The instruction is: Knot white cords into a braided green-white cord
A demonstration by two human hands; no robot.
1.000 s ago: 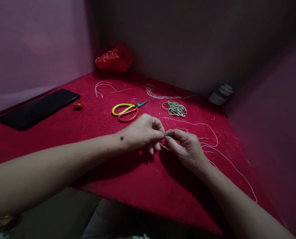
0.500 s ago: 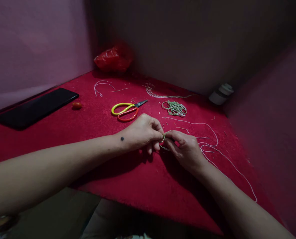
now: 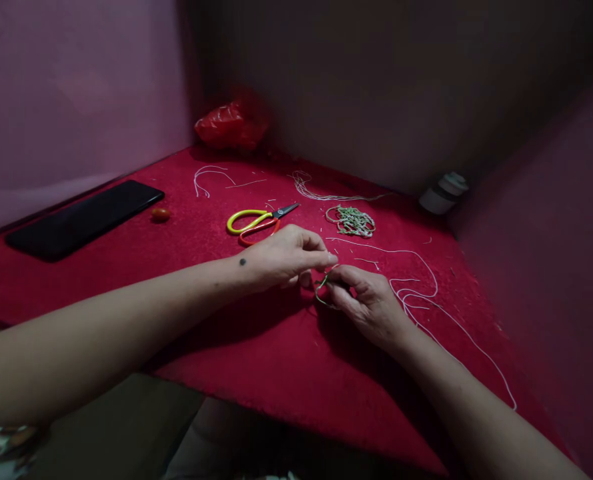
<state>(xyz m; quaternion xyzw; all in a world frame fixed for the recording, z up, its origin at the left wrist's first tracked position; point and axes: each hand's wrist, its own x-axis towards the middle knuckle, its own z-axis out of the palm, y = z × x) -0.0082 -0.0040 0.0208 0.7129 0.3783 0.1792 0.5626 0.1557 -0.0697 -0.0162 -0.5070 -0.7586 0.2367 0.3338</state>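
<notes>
My right hand (image 3: 369, 303) pinches a thin green braided cord (image 3: 320, 292), whose loop hangs out to the left of the fingertips. Close beside it is my left hand (image 3: 294, 259), thumb and forefinger pressed together just above the cord. Whatever those left fingertips hold is too small to make out. Behind the left wrist lie scissors (image 3: 249, 222) with one yellow and one red handle, blades partly apart. A tangled pile of green and white braided cords (image 3: 351, 221) rests beyond my hands.
Loose white strings (image 3: 421, 255) trail to the right, and a bundle of pale threads (image 3: 321, 195) lies behind. A black phone (image 3: 84, 219), a small red oval object (image 3: 160, 214), a red plastic bag (image 3: 231, 127) and a white container (image 3: 443, 193) stand around the red tabletop (image 3: 276, 360).
My left fingertips have come off the green cord and moved slightly up and right. The cord's loop now shows more openly from my right hand. The view has shifted slightly.
</notes>
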